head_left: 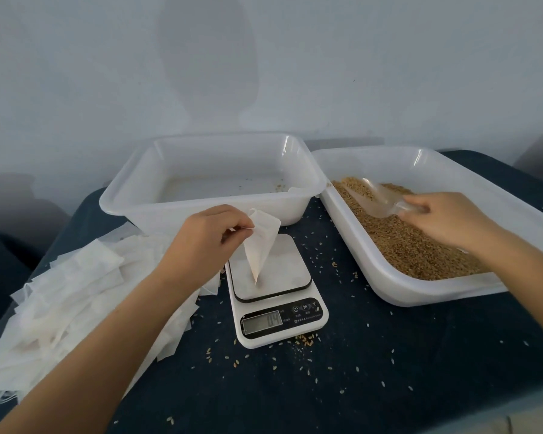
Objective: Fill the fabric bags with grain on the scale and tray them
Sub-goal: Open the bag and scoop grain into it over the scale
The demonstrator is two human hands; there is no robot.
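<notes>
The left hand (206,238) pinches 1 limp bag (261,245) on the scale (271,285); the right hand (442,219) grasps the scoop (381,198). Grain (405,242) may miss the narrow mouth and spill.

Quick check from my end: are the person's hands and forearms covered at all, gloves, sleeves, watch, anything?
No covering shows. The left hand and right hand are bare, with no gloves, rings or wristbands in view. Both forearms are bare as far back as the frame edges, so no sleeve cuff shows. No watch, cable, tape or marking appears on either arm.
</notes>
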